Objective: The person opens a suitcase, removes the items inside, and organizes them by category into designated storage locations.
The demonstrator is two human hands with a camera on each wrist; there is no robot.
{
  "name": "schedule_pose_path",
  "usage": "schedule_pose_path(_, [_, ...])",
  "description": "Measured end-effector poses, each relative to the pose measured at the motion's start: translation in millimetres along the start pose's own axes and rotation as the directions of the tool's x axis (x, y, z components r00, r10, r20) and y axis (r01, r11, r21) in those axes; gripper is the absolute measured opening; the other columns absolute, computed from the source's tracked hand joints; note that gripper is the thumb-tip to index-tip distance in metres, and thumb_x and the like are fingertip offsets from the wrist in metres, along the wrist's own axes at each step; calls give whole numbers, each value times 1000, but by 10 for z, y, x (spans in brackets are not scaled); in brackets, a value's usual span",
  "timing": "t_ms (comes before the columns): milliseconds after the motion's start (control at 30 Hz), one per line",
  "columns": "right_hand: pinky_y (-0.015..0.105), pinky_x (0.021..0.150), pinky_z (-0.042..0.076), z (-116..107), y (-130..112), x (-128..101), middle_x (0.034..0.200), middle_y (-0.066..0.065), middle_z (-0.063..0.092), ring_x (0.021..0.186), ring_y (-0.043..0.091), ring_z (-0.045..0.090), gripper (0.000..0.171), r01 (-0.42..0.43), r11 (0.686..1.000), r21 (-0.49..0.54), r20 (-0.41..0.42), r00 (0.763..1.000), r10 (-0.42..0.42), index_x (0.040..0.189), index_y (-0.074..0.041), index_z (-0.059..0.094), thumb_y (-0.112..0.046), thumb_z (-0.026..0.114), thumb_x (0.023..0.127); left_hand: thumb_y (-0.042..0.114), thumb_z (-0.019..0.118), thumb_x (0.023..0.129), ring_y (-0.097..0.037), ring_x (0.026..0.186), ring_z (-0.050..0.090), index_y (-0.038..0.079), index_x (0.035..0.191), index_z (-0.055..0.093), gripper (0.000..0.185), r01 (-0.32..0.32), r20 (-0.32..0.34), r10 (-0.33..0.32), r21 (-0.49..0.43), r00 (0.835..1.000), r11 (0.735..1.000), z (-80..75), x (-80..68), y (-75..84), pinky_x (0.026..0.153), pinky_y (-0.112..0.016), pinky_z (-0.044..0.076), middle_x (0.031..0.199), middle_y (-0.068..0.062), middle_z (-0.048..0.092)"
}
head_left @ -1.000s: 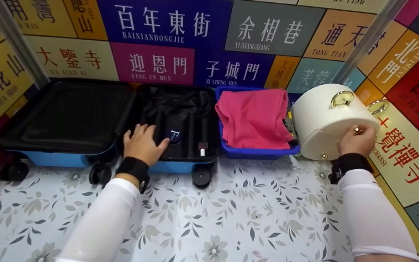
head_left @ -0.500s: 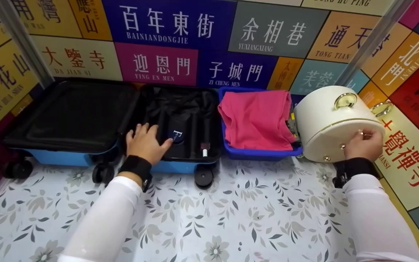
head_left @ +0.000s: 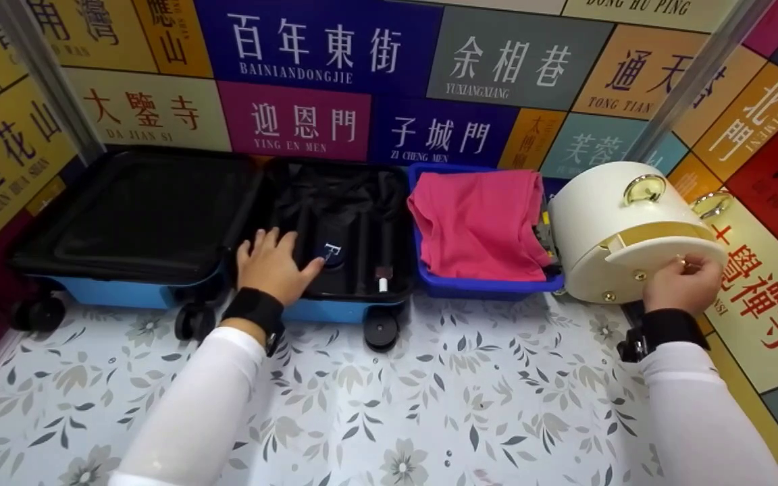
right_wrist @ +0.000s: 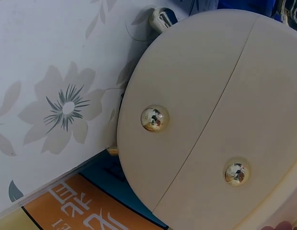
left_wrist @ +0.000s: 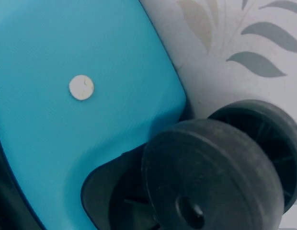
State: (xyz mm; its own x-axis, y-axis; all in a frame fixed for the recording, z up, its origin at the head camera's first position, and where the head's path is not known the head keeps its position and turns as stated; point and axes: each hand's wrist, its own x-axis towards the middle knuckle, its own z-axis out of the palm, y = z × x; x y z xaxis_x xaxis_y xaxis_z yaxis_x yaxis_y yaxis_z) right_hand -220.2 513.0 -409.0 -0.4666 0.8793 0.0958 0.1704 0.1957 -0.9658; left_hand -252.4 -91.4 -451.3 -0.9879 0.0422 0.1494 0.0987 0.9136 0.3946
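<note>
Round cream vanity case with gold fittings (head_left: 615,226): on its side at far right of floral-patterned desk (head_left: 389,405), lid ajar. Right hand (head_left: 683,283): fingers pinched on lid's gold catch. Left hand (head_left: 271,264): flat, fingers relaxed, resting in open blue hard-shell suitcase (head_left: 125,293). Blue plastic bin (head_left: 490,287) with pink cloth (head_left: 477,223) between. Risk: rounded body likely to roll; contents liable to spill once lid swings wide.
</note>
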Motion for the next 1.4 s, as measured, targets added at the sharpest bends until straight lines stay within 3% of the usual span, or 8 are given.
schedule_pose_path(467, [21, 85, 34, -120, 67, -86, 92, -10, 43, 86, 3, 45, 24, 9, 992, 128, -82, 997, 1, 88, -22, 45, -2, 49, 100, 65, 57, 99, -46, 160, 22, 8, 158, 47, 82, 13, 5, -13, -14, 1000, 1000, 2, -11, -32, 128, -67, 13, 167, -25, 36])
schedule_pose_path(700, [21, 92, 37, -176, 63, -156, 101, -10, 45, 98, 5, 48, 23, -44, 970, 238, -54, 997, 58, 97, -21, 45, 1, 51, 100, 64, 58, 100, -46, 160, 22, 8, 159, 45, 82, 12, 10, -12, -13, 1000, 1000, -7, -27, -14, 128, -67, 13, 168, -25, 36])
schedule_pose_path(1100, [19, 94, 37, -143, 116, -174, 100, -9, 45, 98, 5, 46, 22, -7, 971, 239, -120, 992, 37, 92, -18, 46, 3, 52, 97, 65, 59, 98, -46, 159, 26, 8, 156, 49, 82, 10, -6, -10, 5, 1000, 1000, -5, -5, -11, 127, -67, 15, 165, -25, 40])
schedule_pose_path(1267, [15, 107, 35, -134, 41, -318, 130, -8, 44, 121, 5, 44, 21, 9, 989, 147, -164, 986, 16, 112, -23, 49, -5, 53, 101, 65, 60, 97, -47, 158, 27, 8, 156, 50, 82, 2, -15, -2, -1, 1000, 1000, 18, 10, -3, 127, -68, 16, 165, -25, 40])
schedule_pose_path(1400, [16, 118, 29, -55, -46, -531, 153, 0, 38, 137, 10, 35, 37, 176, 984, 41, -172, 971, -167, 132, -19, 48, -4, 52, 98, 65, 60, 97, -47, 159, 26, 8, 156, 49, 83, -5, -13, 5, -6, 1000, 1000, 4, 17, 17, 127, -67, 16, 165, -25, 40])
